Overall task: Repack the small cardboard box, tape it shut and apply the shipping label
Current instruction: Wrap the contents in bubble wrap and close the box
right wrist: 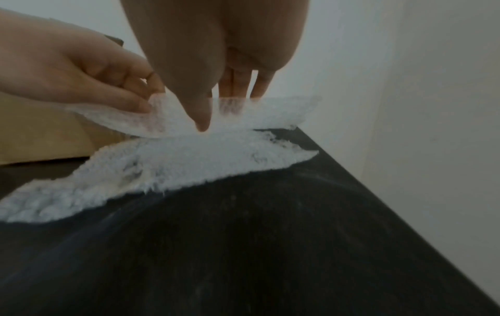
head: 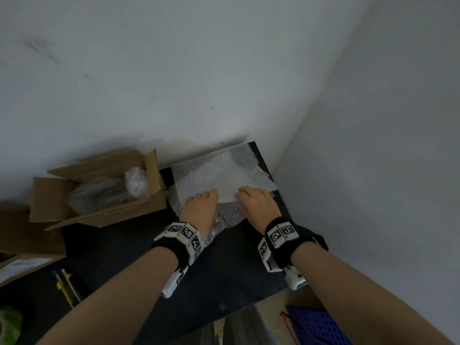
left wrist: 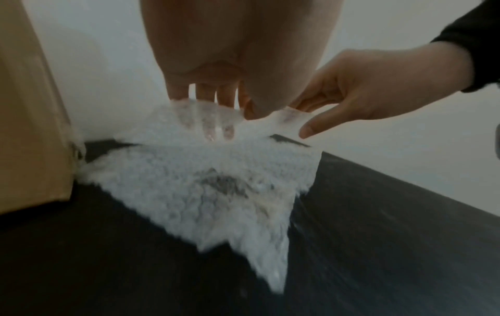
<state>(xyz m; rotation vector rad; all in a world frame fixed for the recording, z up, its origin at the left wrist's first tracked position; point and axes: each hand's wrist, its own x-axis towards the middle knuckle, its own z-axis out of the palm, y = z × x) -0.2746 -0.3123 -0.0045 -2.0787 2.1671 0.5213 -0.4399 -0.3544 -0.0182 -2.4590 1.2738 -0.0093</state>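
Bubble wrap [head: 224,175] spread flat on the black table [head: 124,245], reaching from the hands back toward the wall corner. Near edge lifted and folded away from the body. Left hand [head: 199,207] pinching that raised edge, thumb on the near face and fingers behind it, seen through the film in the left wrist view. Right hand [head: 256,202] pinching the same edge just beside the left, thumb pressed down on the near face, fingers behind. Both grips narrow, closed on the sheet only.

Cardboard box [head: 99,190] open, flaps up, standing to the left of the wrap with its right wall touching or just beside the sheet's left margin. Plastic-wrapped contents already inside.

Judgement: fold in progress ahead of packing. Box lies leftward of both grips, left hand the nearer. Sheet wider than the box opening, so further folding probably needed before the leftward carry. Taping and label not yet begun.
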